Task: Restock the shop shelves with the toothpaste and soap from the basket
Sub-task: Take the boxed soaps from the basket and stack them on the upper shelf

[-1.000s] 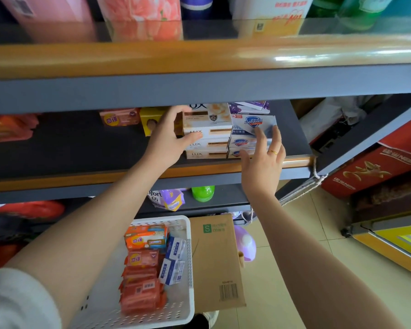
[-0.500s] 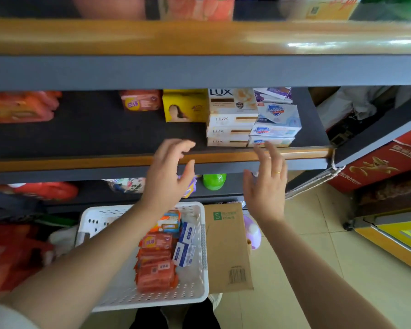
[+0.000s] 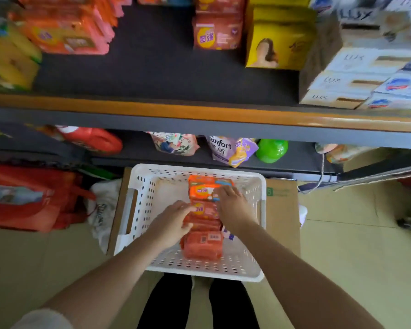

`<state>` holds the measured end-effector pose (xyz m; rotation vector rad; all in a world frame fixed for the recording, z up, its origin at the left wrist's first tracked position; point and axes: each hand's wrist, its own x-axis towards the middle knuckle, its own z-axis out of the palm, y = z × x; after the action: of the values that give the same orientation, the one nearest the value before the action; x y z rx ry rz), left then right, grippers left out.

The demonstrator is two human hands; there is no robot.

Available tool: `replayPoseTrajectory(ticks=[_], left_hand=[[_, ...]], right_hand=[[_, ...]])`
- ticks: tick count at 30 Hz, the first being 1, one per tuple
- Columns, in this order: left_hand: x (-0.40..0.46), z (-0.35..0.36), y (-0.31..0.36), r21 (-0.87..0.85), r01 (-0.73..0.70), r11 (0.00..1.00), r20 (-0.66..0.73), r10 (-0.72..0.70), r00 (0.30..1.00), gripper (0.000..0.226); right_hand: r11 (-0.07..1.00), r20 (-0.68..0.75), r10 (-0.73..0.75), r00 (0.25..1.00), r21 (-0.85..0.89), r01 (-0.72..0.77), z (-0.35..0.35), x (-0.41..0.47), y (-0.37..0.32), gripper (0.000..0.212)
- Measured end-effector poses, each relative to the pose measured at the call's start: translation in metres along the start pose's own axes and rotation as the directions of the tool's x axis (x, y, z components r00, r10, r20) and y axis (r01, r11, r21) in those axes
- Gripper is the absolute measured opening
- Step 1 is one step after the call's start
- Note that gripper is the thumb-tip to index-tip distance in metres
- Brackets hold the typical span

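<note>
A white perforated basket sits on the floor below the shelves. A row of red-orange soap packs lies in it, with a brighter orange pack at the far end. My left hand curls its fingers round the left edge of one soap pack in the row. Over the right side of the row lies my right hand, fingertips touching the orange pack. A blue-white box peeks out under that wrist. On the shelf above stand Lux boxes and more soap packs.
A flat cardboard box lies under the basket. Red bags lie on the floor at left. The low shelf holds a red bottle, a Comfort pouch and a green ball. A yellow box stands beside the Lux boxes.
Both hands have dropped from the stacked boxes on the shelf down into the basket. The view has tilted downward with them.
</note>
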<state>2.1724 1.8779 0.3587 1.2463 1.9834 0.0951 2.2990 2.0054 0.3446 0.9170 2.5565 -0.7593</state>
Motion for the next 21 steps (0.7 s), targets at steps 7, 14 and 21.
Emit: replayPoseTrajectory(ticks=[7,14,21], left_hand=[[0.007,0.037,-0.030,-0.068,-0.005,0.998,-0.073,0.000,0.997,0.039],[0.023,0.042,-0.040,0.163,-0.173,0.971,-0.178,0.201,0.963,0.065],[0.036,0.048,-0.028,0.017,-0.043,0.999,-0.194,0.045,0.980,0.049]], right_hand=[[0.906,0.296,-0.334,0.895,-0.162,0.391,0.048,-0.014,-0.007,0.060],[0.947,0.191,-0.322,0.927,0.048,0.319,0.050,-0.024,0.000,0.059],[0.725,0.152,0.111,0.982,0.663,-0.185,0.007,-0.030,0.030,0.045]])
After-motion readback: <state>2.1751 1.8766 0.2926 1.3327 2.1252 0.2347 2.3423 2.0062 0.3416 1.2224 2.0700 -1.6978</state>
